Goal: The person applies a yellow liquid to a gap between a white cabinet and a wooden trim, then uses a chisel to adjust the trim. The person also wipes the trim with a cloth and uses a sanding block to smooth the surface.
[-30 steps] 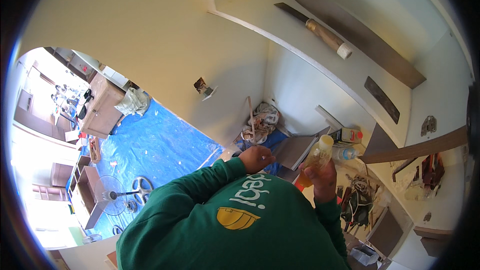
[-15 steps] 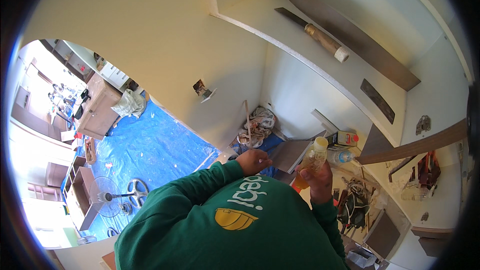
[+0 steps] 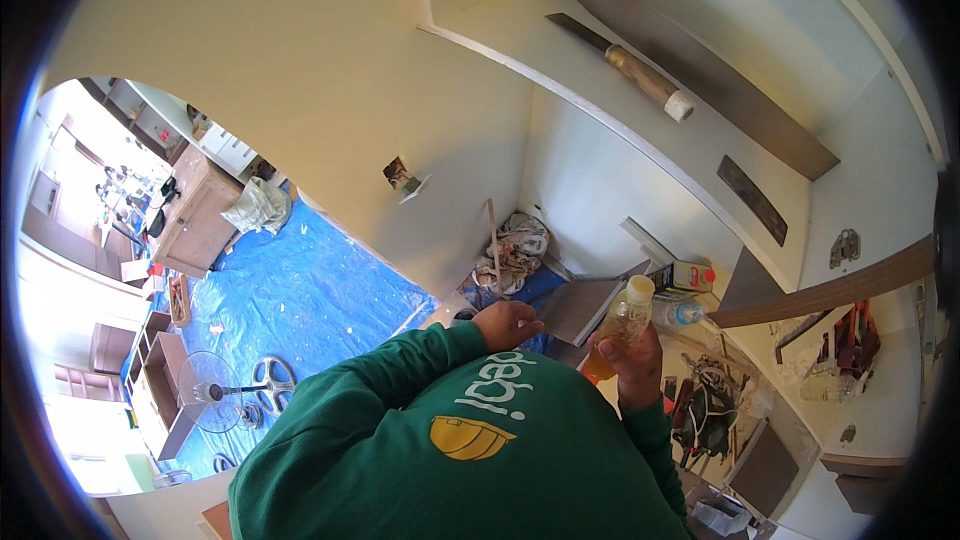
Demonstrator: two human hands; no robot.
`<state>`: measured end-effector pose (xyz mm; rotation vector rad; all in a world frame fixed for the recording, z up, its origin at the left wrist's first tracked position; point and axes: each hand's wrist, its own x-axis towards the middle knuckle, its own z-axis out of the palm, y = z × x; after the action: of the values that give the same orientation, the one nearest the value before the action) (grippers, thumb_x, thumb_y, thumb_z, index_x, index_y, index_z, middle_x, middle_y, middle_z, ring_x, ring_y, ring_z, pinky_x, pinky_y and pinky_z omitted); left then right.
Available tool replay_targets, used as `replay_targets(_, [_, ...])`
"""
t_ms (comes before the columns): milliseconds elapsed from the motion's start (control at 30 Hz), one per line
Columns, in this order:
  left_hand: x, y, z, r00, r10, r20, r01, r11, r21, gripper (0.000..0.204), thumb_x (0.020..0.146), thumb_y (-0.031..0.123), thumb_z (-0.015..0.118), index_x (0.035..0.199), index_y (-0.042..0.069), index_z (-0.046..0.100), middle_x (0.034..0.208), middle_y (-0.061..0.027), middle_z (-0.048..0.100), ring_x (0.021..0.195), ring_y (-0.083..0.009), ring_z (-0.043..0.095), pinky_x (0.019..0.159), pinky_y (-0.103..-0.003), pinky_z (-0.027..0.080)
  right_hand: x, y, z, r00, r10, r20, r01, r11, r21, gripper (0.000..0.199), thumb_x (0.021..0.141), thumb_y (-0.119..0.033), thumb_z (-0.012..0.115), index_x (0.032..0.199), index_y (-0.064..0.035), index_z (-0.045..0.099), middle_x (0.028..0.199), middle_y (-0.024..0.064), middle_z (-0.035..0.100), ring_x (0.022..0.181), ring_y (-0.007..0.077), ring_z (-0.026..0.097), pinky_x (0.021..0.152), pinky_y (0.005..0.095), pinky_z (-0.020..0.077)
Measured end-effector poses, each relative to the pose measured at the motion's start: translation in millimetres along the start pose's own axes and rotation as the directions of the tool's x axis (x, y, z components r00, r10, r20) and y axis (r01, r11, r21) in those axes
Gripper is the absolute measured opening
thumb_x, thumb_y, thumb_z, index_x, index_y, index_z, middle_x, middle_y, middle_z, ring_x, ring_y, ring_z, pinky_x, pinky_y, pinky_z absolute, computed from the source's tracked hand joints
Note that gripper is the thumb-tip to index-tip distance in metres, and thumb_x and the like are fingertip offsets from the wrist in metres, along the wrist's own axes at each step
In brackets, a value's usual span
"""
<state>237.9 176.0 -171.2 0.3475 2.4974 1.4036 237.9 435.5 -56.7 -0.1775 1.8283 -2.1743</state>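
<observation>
My right hand [image 3: 632, 365] is wrapped around a clear plastic bottle [image 3: 622, 325] of yellow-orange liquid with a pale cap, held upright in front of my chest. My left hand [image 3: 507, 324] is a little to the left of it, at the end of my green sleeve. Its fingers are curled in, and nothing shows in them. The two hands are apart and do not touch. My green shirt [image 3: 470, 450] with a yellow emblem fills the lower middle of the view.
A blue tarp [image 3: 290, 290] covers the floor, with a standing fan [image 3: 215, 390] and a wooden cabinet [image 3: 195, 215] on it. Rags [image 3: 515, 245] are piled in the corner. To the right are a carton [image 3: 685, 275], a water bottle [image 3: 675, 312] and tangled cords [image 3: 705, 410].
Both hands and the bottle stay almost where they were. The whole view has shifted slightly.
</observation>
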Motion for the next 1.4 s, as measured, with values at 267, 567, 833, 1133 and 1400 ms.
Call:
replay_targets(267, [19.6, -9.0, -9.0, 0.989, -0.090, -0.117, 0.067, 0.979, -0.191, 0.023, 0.098, 0.024, 0.063, 0.105, 0.003, 0.068, 0.092, -0.0104, 0.070, 0.086, -0.0191, 0.066, 0.077, -0.035, 0.053, -2.5, -4.3, 1.4, 0.999, -0.004, -0.050, 0.004, 1.000, -0.005, 0.048, 0.087, -0.012, 0.075, 0.127, -0.0006, 0.050, 0.103, 0.0094, 0.067, 0.094, 0.0174, 0.065, 0.088, 0.0333, 0.0519])
replay_targets(567, [98.2, 0.5, -201.6, 0.759, -0.163, -0.630, -0.460, 0.552, -0.696, 0.029, 0.099, 0.023, 0.052, 0.109, -0.001, 0.063, 0.105, -0.0129, 0.069, 0.090, -0.0213, 0.066, 0.079, -0.033, 0.053, 2.9, -3.2, 16.0, 0.998, -0.003, -0.066, 0.000, 0.999, -0.052, 0.052, 0.086, -0.013, 0.075, 0.129, 0.0000, 0.049, 0.107, 0.0095, 0.066, 0.095, 0.0193, 0.065, 0.088, 0.0349, 0.0523])
replay_targets(833, [151.6, 21.3, -320.4, 0.719, -0.220, -0.660, -0.544, 0.413, -0.730, 0.031, 0.099, 0.023, 0.052, 0.117, 0.000, 0.061, 0.113, -0.0138, 0.069, 0.104, -0.0256, 0.065, 0.088, -0.037, 0.051, 26.4, -7.7, 48.2, 0.994, 0.051, -0.099, -0.063, 0.991, -0.121, 0.057, 0.083, -0.023, 0.079, 0.126, -0.0005, 0.048, 0.103, 0.0125, 0.067, 0.093, 0.0231, 0.067, 0.090, 0.0395, 0.0532])
replay_targets(1133, [178.0, 5.0, -345.5, 0.757, -0.212, -0.619, -0.542, 0.326, -0.775, 0.025, 0.097, 0.017, 0.053, 0.112, -0.001, 0.063, 0.104, -0.0129, 0.072, 0.094, -0.0249, 0.069, 0.081, -0.036, 0.051, 67.1, -12.5, 111.9, 0.985, 0.067, -0.158, -0.095, 0.979, -0.178, 0.052, 0.084, -0.023, 0.078, 0.123, -0.0007, 0.052, 0.103, 0.0099, 0.067, 0.094, 0.0199, 0.066, 0.086, 0.0354, 0.0539])
replay_targets(1400, [168.5, -1.1, -331.6, 0.733, -0.202, -0.650, -0.551, 0.385, -0.741, 0.019, 0.095, 0.017, 0.058, 0.105, 0.002, 0.064, 0.096, -0.0100, 0.070, 0.085, -0.0219, 0.068, 0.079, -0.034, 0.051, 88.7, -7.9, 143.0, 0.980, 0.096, -0.177, -0.136, 0.963, -0.233, 0.053, 0.085, -0.024, 0.077, 0.125, -0.0007, 0.052, 0.107, 0.0090, 0.066, 0.097, 0.0190, 0.065, 0.089, 0.0340, 0.0518])
